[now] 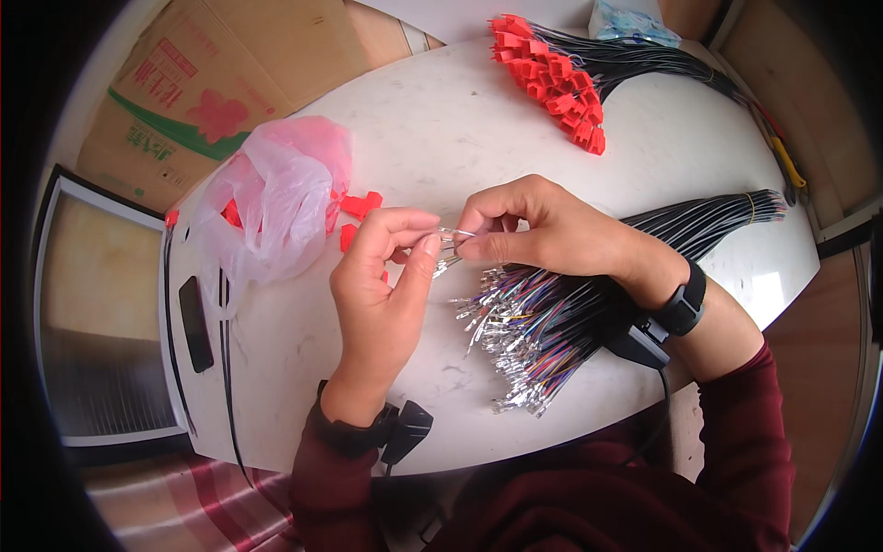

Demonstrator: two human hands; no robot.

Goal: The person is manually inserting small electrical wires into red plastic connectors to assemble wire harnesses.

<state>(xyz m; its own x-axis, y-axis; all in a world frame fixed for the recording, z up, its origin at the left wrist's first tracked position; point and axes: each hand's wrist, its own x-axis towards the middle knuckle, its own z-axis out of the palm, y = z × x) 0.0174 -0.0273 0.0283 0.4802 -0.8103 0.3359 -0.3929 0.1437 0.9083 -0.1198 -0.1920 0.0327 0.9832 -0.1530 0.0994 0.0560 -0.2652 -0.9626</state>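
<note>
My left hand point(377, 285) pinches a thin wire end with a silvery terminal point(447, 232) between thumb and index finger. Opposite it, the thumb and fingers of my right hand point(543, 230) are closed on the same thin wires, just right of the left fingertips. Below my right hand lies a thick bundle of black cables point(575, 317), whose coloured inner wires end in bare metal terminals. Small red plastic connectors point(361, 204) lie just behind my left hand, beside a thin white and pink plastic bag point(276, 207) with more red pieces in it.
At the far right rests another black cable bundle with red connectors point(556, 83) on its ends. A packet point(633, 23) and a yellow-handled tool point(789, 164) are near it. A dark phone-like object point(195, 324) lies at the left of the white table point(418, 110). Behind stands a cardboard box point(212, 83).
</note>
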